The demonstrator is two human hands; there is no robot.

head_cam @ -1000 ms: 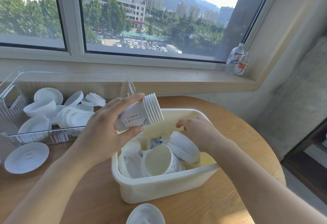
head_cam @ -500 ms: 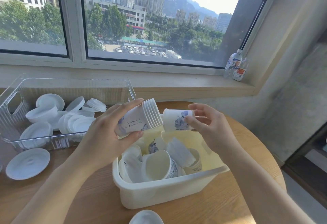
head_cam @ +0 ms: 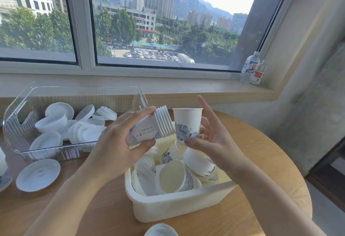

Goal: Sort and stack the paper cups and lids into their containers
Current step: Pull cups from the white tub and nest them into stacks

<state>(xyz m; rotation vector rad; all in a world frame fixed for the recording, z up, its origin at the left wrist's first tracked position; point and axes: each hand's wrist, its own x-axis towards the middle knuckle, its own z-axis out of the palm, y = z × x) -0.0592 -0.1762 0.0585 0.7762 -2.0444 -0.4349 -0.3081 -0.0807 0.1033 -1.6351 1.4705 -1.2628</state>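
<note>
Turned upright now, blue-flowered cup [head_cam: 187,123] pinched by right hand [head_cam: 211,140]; left hand [head_cam: 119,142] grips tilted stack [head_cam: 151,127].

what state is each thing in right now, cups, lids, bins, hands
left hand: grips nested cup stack, tilted, rims toward the right
right hand: holds single cup, upright
cream bin: holds loose cups, some on their sides
clear bin: holds jumbled lids
loose lid: flat on table
two bottles: upright on sill

Left hand [head_cam: 119,142] gripping, right hand [head_cam: 209,138] pinching, forearms raised
</note>
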